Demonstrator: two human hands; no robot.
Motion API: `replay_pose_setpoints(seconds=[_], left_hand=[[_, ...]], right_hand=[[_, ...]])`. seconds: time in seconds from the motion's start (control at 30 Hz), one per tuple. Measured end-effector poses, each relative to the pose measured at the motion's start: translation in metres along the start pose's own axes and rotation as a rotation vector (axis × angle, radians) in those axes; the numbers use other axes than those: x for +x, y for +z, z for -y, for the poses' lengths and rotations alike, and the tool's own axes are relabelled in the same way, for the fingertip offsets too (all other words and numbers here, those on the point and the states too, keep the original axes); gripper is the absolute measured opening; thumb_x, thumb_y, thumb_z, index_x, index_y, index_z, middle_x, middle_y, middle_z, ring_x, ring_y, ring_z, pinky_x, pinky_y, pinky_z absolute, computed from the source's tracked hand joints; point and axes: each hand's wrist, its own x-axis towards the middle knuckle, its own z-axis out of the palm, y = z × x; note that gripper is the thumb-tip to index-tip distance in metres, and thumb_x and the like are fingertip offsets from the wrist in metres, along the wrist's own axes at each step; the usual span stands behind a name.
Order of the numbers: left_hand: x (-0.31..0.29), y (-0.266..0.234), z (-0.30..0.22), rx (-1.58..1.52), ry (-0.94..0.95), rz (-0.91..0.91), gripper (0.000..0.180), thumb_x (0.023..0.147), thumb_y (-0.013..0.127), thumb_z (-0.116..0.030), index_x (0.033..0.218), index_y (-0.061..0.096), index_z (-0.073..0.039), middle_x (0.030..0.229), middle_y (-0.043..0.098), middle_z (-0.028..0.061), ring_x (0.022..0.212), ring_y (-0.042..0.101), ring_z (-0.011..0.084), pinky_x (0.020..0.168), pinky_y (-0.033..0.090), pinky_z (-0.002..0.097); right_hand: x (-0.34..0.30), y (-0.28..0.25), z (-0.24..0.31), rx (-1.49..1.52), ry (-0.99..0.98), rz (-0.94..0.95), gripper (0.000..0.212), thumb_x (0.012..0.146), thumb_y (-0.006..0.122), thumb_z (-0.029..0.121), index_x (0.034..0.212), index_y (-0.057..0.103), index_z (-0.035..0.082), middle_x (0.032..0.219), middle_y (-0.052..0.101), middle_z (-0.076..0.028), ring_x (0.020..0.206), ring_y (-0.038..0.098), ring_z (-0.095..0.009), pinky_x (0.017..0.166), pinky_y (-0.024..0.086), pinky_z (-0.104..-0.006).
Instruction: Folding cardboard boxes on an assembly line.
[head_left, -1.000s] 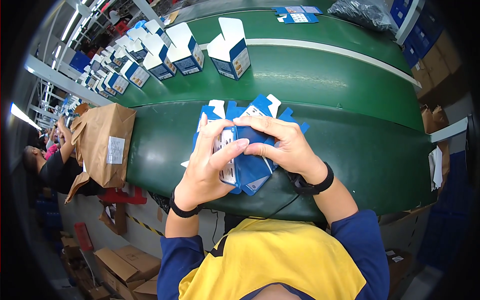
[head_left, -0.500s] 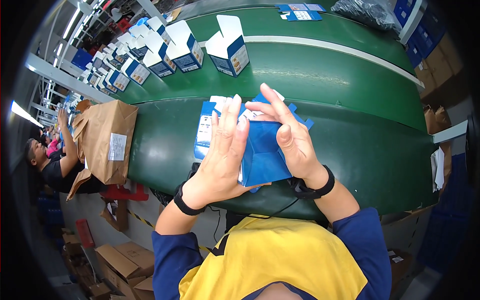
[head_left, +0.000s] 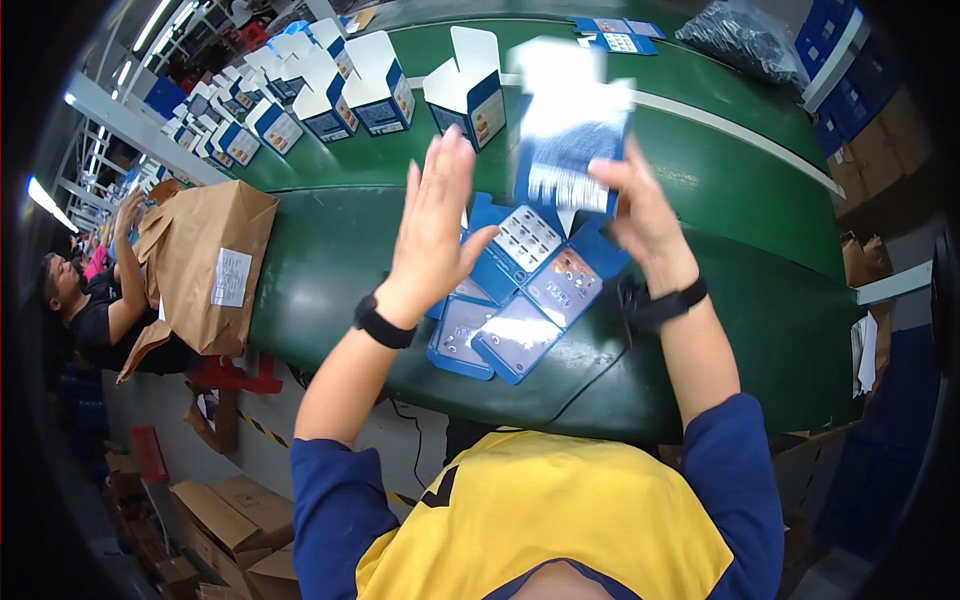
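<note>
My right hand [head_left: 650, 215] grips a blue and white carton [head_left: 572, 130] by its right side. The carton is lifted above the green surface, its white flaps up and its print smeared by motion. My left hand [head_left: 436, 225] is raised, palm facing right, fingers stretched and holding nothing. Below and between the hands lie flat, unfolded blue cartons [head_left: 525, 330], partly overlapping. Just beyond my left fingertips stands an upright carton [head_left: 468, 95] with a tall white flap.
Rows of open cartons [head_left: 325, 105] stand on the green belt [head_left: 700, 165] at the far left. A brown paper bag [head_left: 205, 270] is at the left, with a co-worker [head_left: 95, 310] beyond it. A grey plastic bag [head_left: 742, 42] and flat cartons [head_left: 618, 38] lie at the back.
My right hand has lifted a carton up and away toward the belt. My hands have moved apart, and the left one is off the carton. Flat cartons beneath are now exposed.
</note>
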Motion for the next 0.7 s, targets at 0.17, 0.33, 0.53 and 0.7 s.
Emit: replay_pose_setpoints(seconds=[0.17, 0.33, 0.53, 0.7], left_hand=[[-0.005, 0.051, -0.026, -0.168, -0.53, 0.553, 0.101, 0.066, 0.08, -0.029, 0.145, 0.019, -0.012, 0.097, 0.056, 0.0199, 0.089, 0.056, 0.0372, 0.083, 0.037, 0.0532], [0.005, 0.066, -0.029, -0.131, -0.603, 0.738, 0.091, 0.069, 0.077, -0.021, 0.143, 0.025, -0.01, 0.1, 0.058, 0.0212, 0.092, 0.057, 0.0387, 0.086, 0.041, 0.0442], [-0.027, 0.031, -0.003, -1.117, -0.891, 0.105, 0.065, 0.078, 0.071, -0.013, 0.133, 0.039, 0.002, 0.113, 0.059, 0.0161, 0.103, 0.058, 0.0258, 0.09, 0.043, 0.0352], [-0.017, 0.001, -0.029, -1.3, -0.918, -0.106, 0.062, 0.081, 0.069, -0.017, 0.131, 0.039, 0.005, 0.114, 0.056, 0.0135, 0.105, 0.055, 0.0216, 0.093, 0.042, 0.0335]], right_hand=[[0.081, -0.13, -0.041, -0.976, -0.418, -0.412, 0.113, 0.069, 0.074, 0.009, 0.145, -0.01, 0.003, 0.145, 0.027, -0.019, 0.132, 0.032, -0.028, 0.106, 0.029, -0.0343], [0.071, -0.168, -0.051, -1.012, -0.285, -0.333, 0.117, 0.069, 0.077, 0.014, 0.145, -0.011, 0.004, 0.148, 0.02, -0.021, 0.136, 0.024, -0.03, 0.109, 0.024, -0.0351], [-0.017, -0.083, -0.03, -0.489, -0.023, -0.468, 0.104, 0.081, 0.07, 0.024, 0.145, -0.009, 0.006, 0.15, 0.014, -0.023, 0.136, 0.024, -0.036, 0.106, 0.03, -0.0391], [-0.055, -0.022, -0.037, -0.012, 0.223, 0.053, 0.058, 0.09, 0.059, 0.016, 0.138, 0.031, 0.001, 0.131, 0.05, -0.018, 0.12, 0.05, -0.026, 0.094, 0.044, -0.036]])
